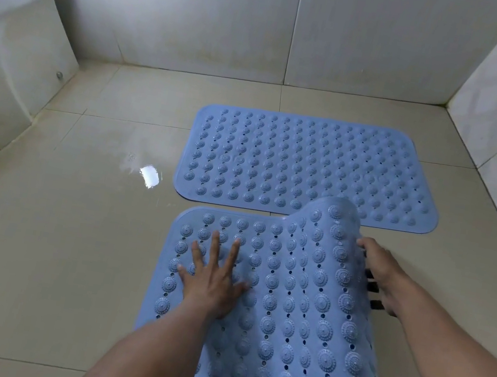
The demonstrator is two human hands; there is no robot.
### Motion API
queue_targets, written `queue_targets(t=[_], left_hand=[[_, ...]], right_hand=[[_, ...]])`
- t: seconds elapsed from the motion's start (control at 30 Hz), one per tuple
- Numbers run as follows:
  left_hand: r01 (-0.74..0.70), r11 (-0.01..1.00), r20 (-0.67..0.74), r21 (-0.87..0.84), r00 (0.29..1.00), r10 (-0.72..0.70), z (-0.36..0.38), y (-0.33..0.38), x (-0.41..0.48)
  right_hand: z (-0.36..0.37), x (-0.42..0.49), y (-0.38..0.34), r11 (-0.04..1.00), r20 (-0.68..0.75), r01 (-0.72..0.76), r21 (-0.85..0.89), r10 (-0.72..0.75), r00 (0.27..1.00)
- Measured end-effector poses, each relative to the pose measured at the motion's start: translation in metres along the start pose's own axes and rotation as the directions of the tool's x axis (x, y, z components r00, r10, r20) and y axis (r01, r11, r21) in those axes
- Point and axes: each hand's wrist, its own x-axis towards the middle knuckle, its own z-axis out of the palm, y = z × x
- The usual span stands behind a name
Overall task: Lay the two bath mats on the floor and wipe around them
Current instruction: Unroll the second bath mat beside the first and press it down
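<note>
Blue near mat (298, 330) lies on tiled floor (65, 239), its left part flat, its right edge lifted and curled over. On the flat part, left hand (210, 284) presses down, fingers straight and spread wide. At the lifted edge, right hand (381, 275) grips the mat, fingers hooked beneath, tips hidden. Beyond the left fingertips, just apart from the near mat, far mat (311, 166) lies flat. Left of it, a bright reflection (149, 176) marks the floor.

The near mat (295, 313) is pressed flat by the left hand (212, 285); its raised right edge is gripped by the right hand (382, 271).
</note>
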Motion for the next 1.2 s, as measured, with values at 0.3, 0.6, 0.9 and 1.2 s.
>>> queue_targets(t=[0.3,0.6,0.9,1.2], left_hand=[[-0.13,0.98,0.083,0.154,0.99,0.118,0.024,0.02,-0.003],[-0.075,0.986,0.151,0.149,0.987,0.053,0.012,0.024,0.004],[-0.058,0.991,0.148,0.124,0.988,0.04,0.013,0.027,0.005],[-0.074,0.994,0.085,0.085,0.994,0.066,0.019,0.059,-0.002]], right_hand=[[-0.018,-0.003,0.004,0.997,-0.008,-0.002,0.071,0.003,1.0],[-0.059,0.011,0.002,0.993,0.041,-0.063,-0.099,0.068,0.997],[-0.077,0.021,0.015,0.982,-0.084,0.012,-0.189,-0.029,0.996],[-0.088,0.016,0.035,0.987,-0.014,-0.013,-0.163,0.011,1.0]])
